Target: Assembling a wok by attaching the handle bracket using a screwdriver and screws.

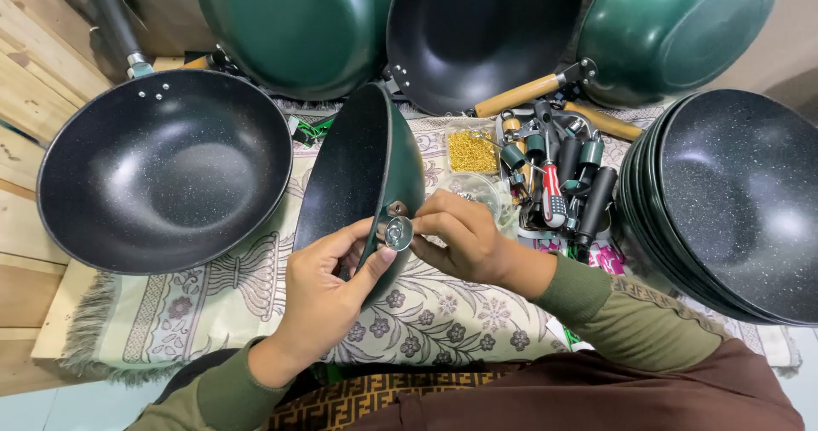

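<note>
A green wok with a black speckled inside [362, 163] stands on edge at the centre, its rim facing me. My left hand [328, 290] grips the near rim, thumb against the small metal bracket. My right hand [460, 239] pinches a round silver handle socket [399, 232] and holds it against that bracket on the wok's green outer side.
A finished wok with a dark handle [166, 171] lies at left. Three more woks [481, 31] lean at the back. A stack of handleless woks [733, 201] sits at right. Wooden handles [520, 95], a screwdriver [553, 194], a bag of gold screws [471, 151] lie on the patterned cloth [434, 307].
</note>
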